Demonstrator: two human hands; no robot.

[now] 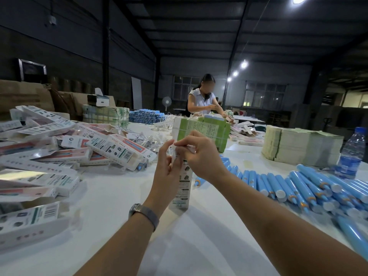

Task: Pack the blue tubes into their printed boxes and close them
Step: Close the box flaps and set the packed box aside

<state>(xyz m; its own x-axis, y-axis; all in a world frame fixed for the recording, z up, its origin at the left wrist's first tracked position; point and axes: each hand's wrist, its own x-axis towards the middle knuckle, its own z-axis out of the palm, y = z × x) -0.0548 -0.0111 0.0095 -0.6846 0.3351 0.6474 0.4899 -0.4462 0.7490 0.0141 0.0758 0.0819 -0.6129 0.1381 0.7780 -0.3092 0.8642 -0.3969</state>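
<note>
A printed white box (183, 188) stands upright on the white table (111, 200) in front of me. My left hand (166, 172) holds its upper part from the left. My right hand (199, 156) pinches the box's top flap with thumb and forefinger. Both hands hide the top end, so I cannot tell whether a tube is inside. Several loose blue tubes (294, 188) with white caps lie in a row to the right. A heap of printed boxes (59, 152) covers the table's left side.
A green-wrapped bundle (205, 132) stands just behind my hands. Stacked flat sheets (298, 146) and a water bottle (351, 154) sit at the right. More blue tubes (146, 116) are piled far back. A person (202, 98) works at the far end.
</note>
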